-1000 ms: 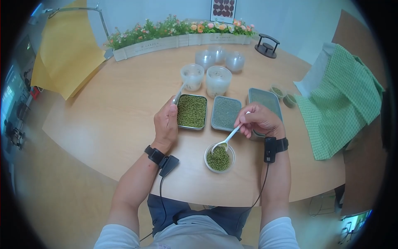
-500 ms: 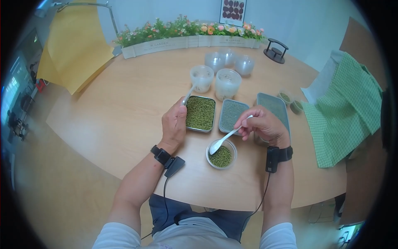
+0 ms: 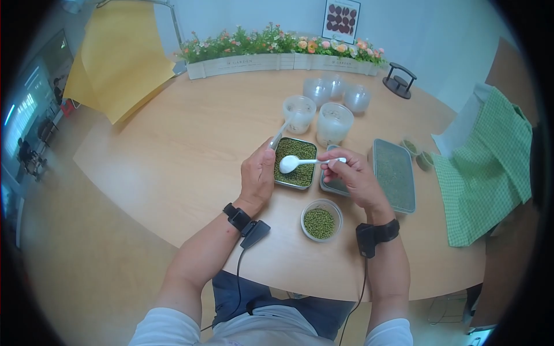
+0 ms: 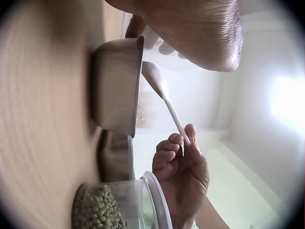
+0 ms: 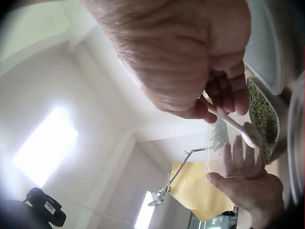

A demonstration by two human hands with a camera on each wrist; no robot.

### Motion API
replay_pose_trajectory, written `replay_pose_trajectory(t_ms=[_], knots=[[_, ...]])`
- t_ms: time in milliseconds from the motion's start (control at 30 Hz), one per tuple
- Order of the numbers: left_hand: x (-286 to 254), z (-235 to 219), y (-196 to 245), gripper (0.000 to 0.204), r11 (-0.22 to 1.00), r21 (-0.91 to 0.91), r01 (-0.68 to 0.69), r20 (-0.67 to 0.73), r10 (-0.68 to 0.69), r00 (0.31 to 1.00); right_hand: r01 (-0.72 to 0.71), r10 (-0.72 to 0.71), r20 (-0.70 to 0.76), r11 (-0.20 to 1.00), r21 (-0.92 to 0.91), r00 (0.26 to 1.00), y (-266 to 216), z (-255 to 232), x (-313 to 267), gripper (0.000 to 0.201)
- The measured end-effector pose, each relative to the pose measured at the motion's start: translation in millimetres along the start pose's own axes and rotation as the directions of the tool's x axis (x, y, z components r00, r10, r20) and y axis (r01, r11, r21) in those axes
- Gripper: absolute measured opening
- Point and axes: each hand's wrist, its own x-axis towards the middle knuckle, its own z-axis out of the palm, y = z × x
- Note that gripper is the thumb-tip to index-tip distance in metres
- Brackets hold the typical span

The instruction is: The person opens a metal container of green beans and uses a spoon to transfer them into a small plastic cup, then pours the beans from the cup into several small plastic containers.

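Observation:
My right hand [image 3: 355, 179] pinches the handle of a white spoon [image 3: 291, 164], its bowl over the green beans [image 3: 306, 149] in a metal tin [image 3: 293, 185]. At the tin's left side, my left hand [image 3: 257, 175] holds a clear plastic lid [image 3: 280, 134] on edge; the right wrist view shows this lid [image 5: 224, 167] between thumb and fingers. Nearer the body stands a clear round cup [image 3: 329, 203] partly filled with the same beans. A smaller lidded container [image 3: 332, 185] lies partly hidden behind the right hand.
A larger lidded container [image 3: 394, 179] stands to the right, with two small cups [image 3: 425, 161] beyond it. Behind the tin are two translucent tubs [image 3: 334, 124] and several stacked clear cups [image 3: 356, 99]. Flower boxes [image 3: 248, 64] line the back; a green checked cloth [image 3: 485, 173] hangs at right.
The right hand has carried the spoon from over the round cup forward and left to above the bean tin. My left hand keeps its hold on the lid. The head view has shifted.

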Motion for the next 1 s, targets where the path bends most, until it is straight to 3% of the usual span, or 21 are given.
replay_pose_trajectory(t_ms=[100,167,267,367,500,600,667,767,867,1000], knots=[[0,-2,0,0.058,0.999,0.033,0.028,0.036,-0.030,0.999,-0.036,0.043,0.083,0.995,-0.090,0.996,10,1,3,0.022],[1,0,-1,0.059,1.000,0.009,-0.003,0.011,0.003,1.000,-0.006,0.005,-0.008,0.977,-0.212,1.000,10,2,3,0.019],[0,-6,4,0.060,0.994,0.072,0.078,0.065,-0.082,0.994,0.031,-0.038,-0.033,0.983,-0.179,0.999,7,-2,3,0.020],[0,-3,0,0.061,0.997,0.065,0.044,0.028,-0.046,0.999,0.029,-0.030,-0.014,0.997,-0.078,0.999,2,0,1,0.019],[1,-4,5,0.061,0.998,0.046,0.053,0.046,-0.055,0.997,-0.031,0.041,0.068,0.990,-0.135,0.997,12,-4,4,0.019],[0,-3,2,0.061,0.999,0.036,0.027,0.016,-0.028,0.999,0.013,-0.012,0.006,0.983,-0.183,1.000,16,-9,6,0.019],[0,-4,4,0.060,0.996,0.057,0.067,0.040,-0.070,0.997,0.033,-0.038,-0.097,0.998,-0.050,0.995,13,-10,6,0.021],[0,-4,7,0.060,0.997,0.062,0.055,0.030,-0.057,0.998,0.088,-0.098,-0.199,0.995,-0.056,0.975,5,-8,4,0.024],[1,0,1,0.060,0.998,0.056,-0.025,-0.012,0.026,1.000,0.113,-0.136,-0.254,0.988,-0.105,0.957,7,-5,5,0.024],[1,0,3,0.060,0.998,0.064,-0.022,-0.011,0.023,1.000,0.055,-0.098,-0.273,0.986,-0.159,0.957,18,1,8,0.023]])
